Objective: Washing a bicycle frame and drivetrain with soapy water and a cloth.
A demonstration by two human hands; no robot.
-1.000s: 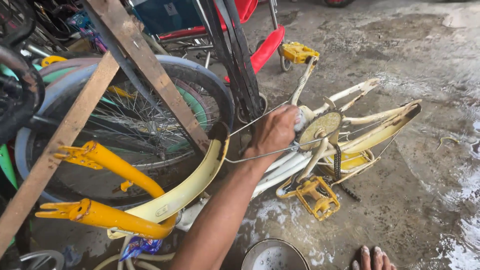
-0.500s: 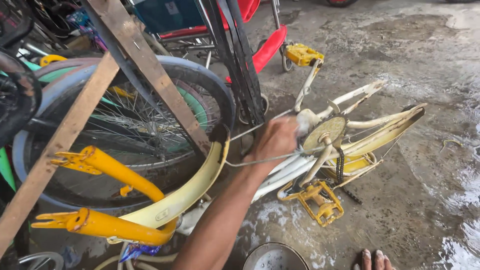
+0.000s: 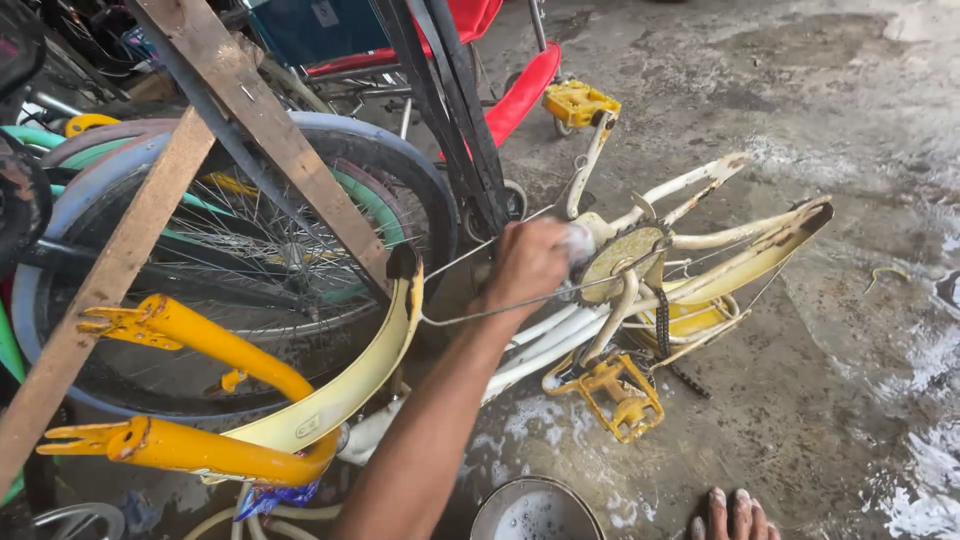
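Observation:
My left hand (image 3: pixel 530 262) reaches forward and is closed on a small white cloth (image 3: pixel 577 243), pressed against the round chain guard (image 3: pixel 622 262) of a pale yellow bicycle frame (image 3: pixel 740 255) lying on its side on the wet concrete. A thin cable (image 3: pixel 470 315) runs just under my wrist. The frame's yellow pedals show above (image 3: pixel 578 103) and below (image 3: pixel 618 395) the crank. Close to my forearm, on its left, curves a pale yellow mudguard (image 3: pixel 350 385). My right hand is out of sight.
A spoked wheel (image 3: pixel 240 250) with a grey tyre stands at left behind crossed wooden slats (image 3: pixel 255 130). Bright yellow fork blades (image 3: pixel 190 335) lie in front. A metal bowl of soapy water (image 3: pixel 535 510) sits at the bottom edge, bare toes (image 3: pixel 732 512) beside it. Suds spot the floor.
My hand has slid a little left and down along the chain guard with the cloth. The view has shifted slightly; the frame lies as before.

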